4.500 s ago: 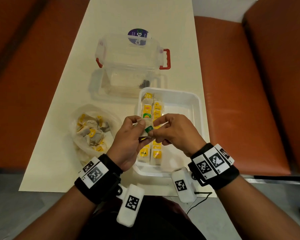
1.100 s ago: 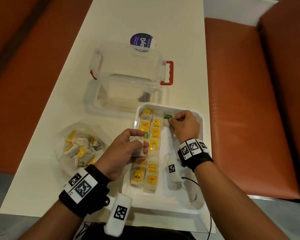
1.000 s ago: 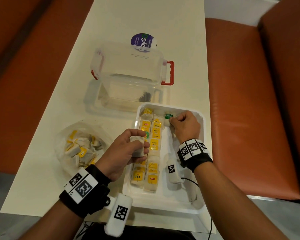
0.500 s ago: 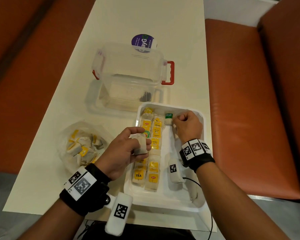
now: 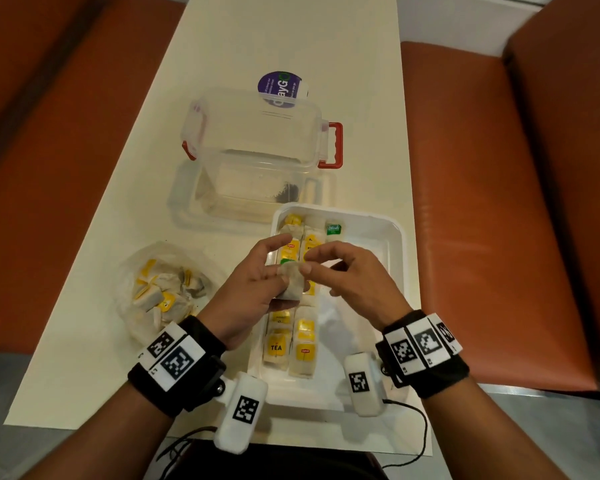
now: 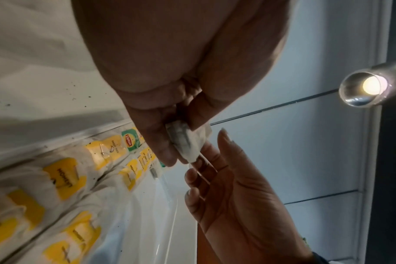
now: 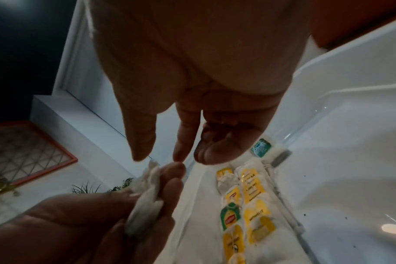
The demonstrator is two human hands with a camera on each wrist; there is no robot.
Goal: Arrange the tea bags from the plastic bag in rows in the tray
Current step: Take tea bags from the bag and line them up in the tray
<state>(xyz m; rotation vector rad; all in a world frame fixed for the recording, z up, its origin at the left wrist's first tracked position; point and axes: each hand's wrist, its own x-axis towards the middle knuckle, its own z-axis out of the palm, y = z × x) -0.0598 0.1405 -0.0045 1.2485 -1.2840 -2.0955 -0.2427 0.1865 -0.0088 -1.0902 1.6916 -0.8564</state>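
My left hand (image 5: pixel 280 277) pinches a white tea bag (image 5: pixel 293 288) between thumb and fingers, held above the middle of the white tray (image 5: pixel 397 237). My right hand (image 5: pixel 307 266) is beside it, fingers spread and loose, its thumb and index tips just at the bag's top edge without closing on it. The left wrist view shows the held tea bag (image 6: pixel 185 142) with the right hand (image 6: pixel 215 169) below it. Two rows of yellow-tagged tea bags (image 5: pixel 305 344) line the tray's left side. A green-tagged tea bag (image 5: pixel 333 230) lies alone at the far end, heading a third row.
The crumpled plastic bag (image 5: pixel 163 289) with several more tea bags lies left of the tray. A clear box with red handles (image 5: pixel 257 150) stands just beyond the tray. Orange seats (image 5: pixel 499 202) flank the narrow table. The tray's right half is bare.
My right hand let go of the green-tagged bag at the tray's far end and drew back to meet my left hand. The left hand still holds its tea bag, slightly further right.
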